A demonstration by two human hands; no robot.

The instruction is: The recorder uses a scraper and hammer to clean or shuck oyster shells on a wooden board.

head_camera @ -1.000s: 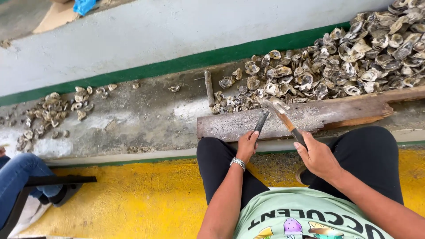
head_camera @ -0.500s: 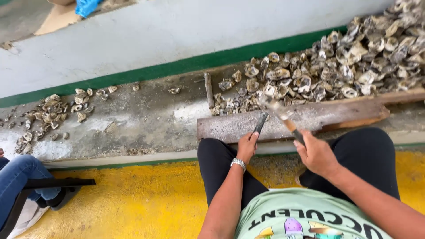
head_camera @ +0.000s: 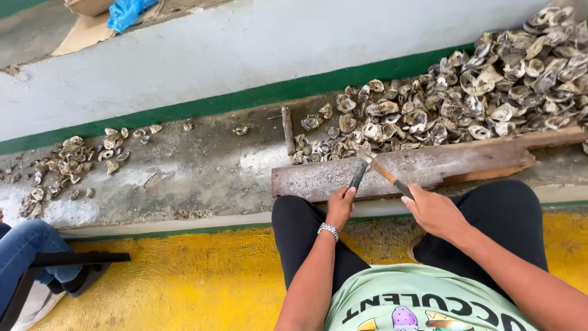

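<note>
My left hand [head_camera: 340, 207], with a metal bracelet on the wrist, grips a dark metal rod [head_camera: 357, 176] held upright-tilted on a worn wooden plank [head_camera: 465, 164]. My right hand [head_camera: 432, 210] holds a wooden-handled hammer [head_camera: 383, 170] whose head meets the top of the rod. A big pile of oyster shells [head_camera: 465, 98] lies just behind the plank, at the right. I sit with black-trousered legs on either side of my hands.
A smaller heap of shells [head_camera: 64, 168] lies at the far left on the concrete ledge [head_camera: 190, 171]. A rusty bar [head_camera: 286, 129] lies beside the big pile. Another person's jeans-clad leg [head_camera: 24, 248] shows at bottom left on the yellow floor [head_camera: 184, 276]. A green-striped wall runs behind.
The hammer in my right hand has shifted slightly lower toward the rod's top. My left hand keeps the rod in the same place on the plank.
</note>
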